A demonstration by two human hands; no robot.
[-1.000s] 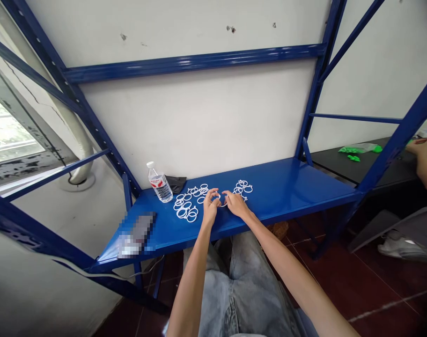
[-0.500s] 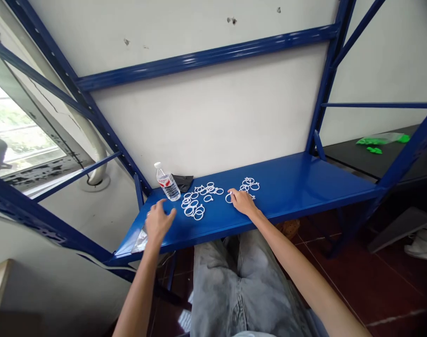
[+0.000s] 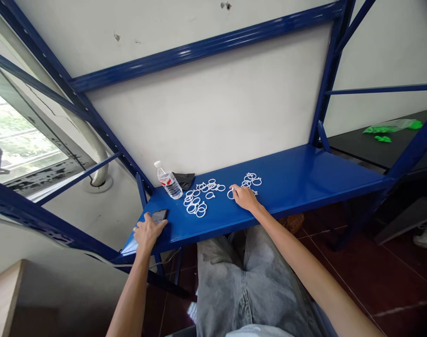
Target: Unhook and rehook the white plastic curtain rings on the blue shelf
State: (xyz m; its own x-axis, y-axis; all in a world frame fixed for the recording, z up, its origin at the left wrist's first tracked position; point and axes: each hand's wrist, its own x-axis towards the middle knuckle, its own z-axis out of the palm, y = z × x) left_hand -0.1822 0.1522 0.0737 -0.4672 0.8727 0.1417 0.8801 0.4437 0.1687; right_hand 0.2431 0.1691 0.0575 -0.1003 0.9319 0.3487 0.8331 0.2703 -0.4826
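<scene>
At the left end of the blue shelf, my left hand (image 3: 147, 232) is over a dark smartphone (image 3: 159, 216), thumb at its right edge and fingers along its left side. The phone's far end shows with a lit screen; my palm hides the rest. My right hand (image 3: 246, 197) rests on the shelf with its fingertips pinched on a white plastic ring (image 3: 230, 194). Several more white rings (image 3: 250, 177) lie just beyond and partly under that hand. Between my hands a larger scattered pile of white rings (image 3: 191, 207) lies flat, some overlapping.
A clear water bottle (image 3: 170, 184) with a red and white label stands by the wall, a black pouch (image 3: 183, 180) behind it. Blue metal posts and rails frame the shelf (image 3: 305, 171). On a dark table at right lie a plastic bag and green pieces (image 3: 382, 139).
My left hand has come down from above the shelf, moved left and closed around the phone, which now shows. My right hand keeps its pinch on the ring. The view has shifted slightly.
</scene>
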